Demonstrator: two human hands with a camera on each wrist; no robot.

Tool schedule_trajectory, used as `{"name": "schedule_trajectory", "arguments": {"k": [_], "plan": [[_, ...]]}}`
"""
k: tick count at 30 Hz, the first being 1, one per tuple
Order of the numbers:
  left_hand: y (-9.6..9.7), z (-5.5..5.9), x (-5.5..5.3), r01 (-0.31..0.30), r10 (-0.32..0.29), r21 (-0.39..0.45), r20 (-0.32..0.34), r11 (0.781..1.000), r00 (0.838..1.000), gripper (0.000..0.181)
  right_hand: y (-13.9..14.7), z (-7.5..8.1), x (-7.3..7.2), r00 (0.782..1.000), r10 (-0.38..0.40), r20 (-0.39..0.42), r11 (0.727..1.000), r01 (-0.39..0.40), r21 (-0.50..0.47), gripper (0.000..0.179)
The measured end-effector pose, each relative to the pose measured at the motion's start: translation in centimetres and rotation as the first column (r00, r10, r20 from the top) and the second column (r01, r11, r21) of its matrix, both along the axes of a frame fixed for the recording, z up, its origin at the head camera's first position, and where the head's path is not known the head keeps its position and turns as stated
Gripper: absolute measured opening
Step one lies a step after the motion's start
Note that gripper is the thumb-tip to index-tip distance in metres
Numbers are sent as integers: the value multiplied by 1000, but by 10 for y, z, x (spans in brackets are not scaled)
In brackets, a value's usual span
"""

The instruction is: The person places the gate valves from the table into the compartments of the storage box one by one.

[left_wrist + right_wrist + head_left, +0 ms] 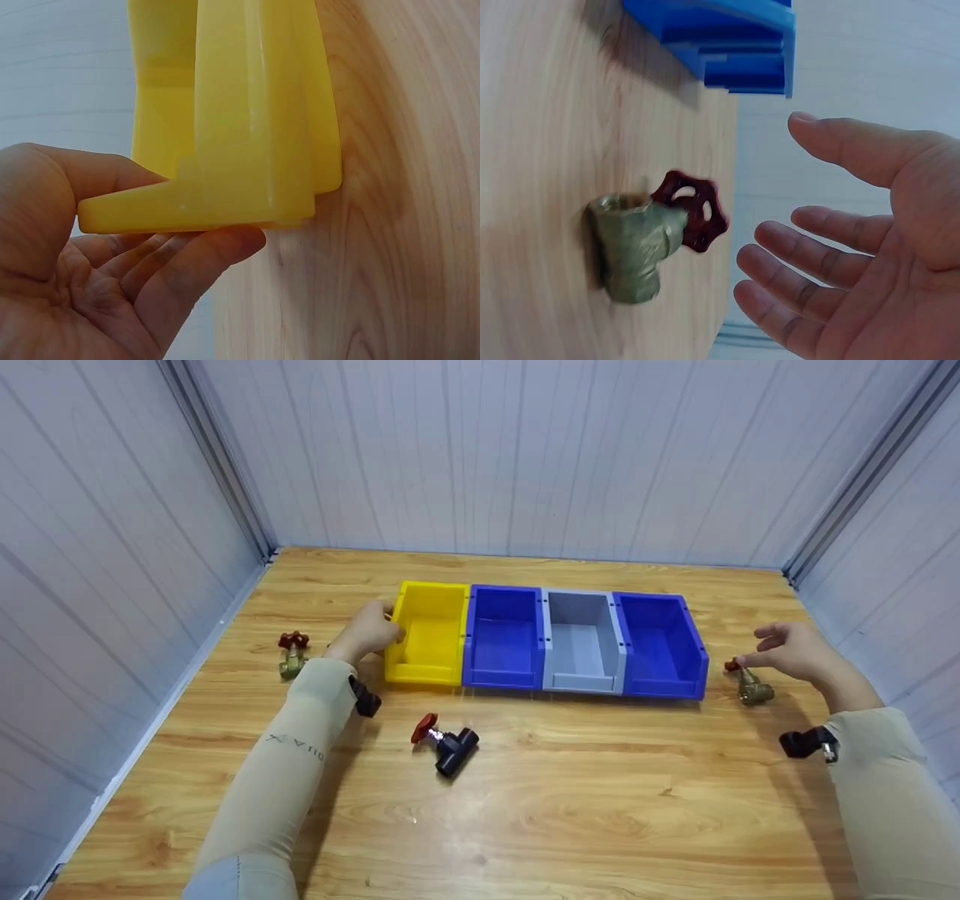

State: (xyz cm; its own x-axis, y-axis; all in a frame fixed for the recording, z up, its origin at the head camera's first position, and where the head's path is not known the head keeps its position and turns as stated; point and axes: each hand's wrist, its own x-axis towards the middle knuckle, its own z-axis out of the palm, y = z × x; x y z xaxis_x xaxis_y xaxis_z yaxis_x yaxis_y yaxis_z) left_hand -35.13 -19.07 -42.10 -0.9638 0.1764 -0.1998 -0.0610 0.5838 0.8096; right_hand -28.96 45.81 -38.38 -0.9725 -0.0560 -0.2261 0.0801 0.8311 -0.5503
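Observation:
My left hand [366,633] grips the left side wall of the yellow bin [430,637], the thumb on the inner side and the fingers beneath its edge in the left wrist view. That bin stands at the left end of a joined row, beside a blue bin [504,649], a grey bin [586,649] and another blue bin [660,649]. At the far right, my right hand [806,654] hovers above a brass gate valve [634,251] with a dark red handwheel. Its fingers are spread, and the right wrist view shows it apart from the valve and holding nothing.
A second brass valve [291,664] with a red handwheel stands left of my left forearm. In front of the bins lies a black valve [454,751] with a red handle. White panel walls [487,457] enclose the wooden table [570,825] at the back and sides.

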Motion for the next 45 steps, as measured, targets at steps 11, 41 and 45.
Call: {"name": "schedule_trajectory", "arguments": {"k": [11,41,45], "plan": [[0,-3,1,1,-1,26,-17,1000,1000,54,22,-14,3,999,-5,53,1000,4,21,74],[3,-4,-1,10,-9,35,-15,999,1000,56,34,-35,5,962,150,230,986,-163,40,87],[3,-3,-1,14,-13,35,-19,999,1000,56,34,-38,4,970,148,193,982,-167,86,85]]}}
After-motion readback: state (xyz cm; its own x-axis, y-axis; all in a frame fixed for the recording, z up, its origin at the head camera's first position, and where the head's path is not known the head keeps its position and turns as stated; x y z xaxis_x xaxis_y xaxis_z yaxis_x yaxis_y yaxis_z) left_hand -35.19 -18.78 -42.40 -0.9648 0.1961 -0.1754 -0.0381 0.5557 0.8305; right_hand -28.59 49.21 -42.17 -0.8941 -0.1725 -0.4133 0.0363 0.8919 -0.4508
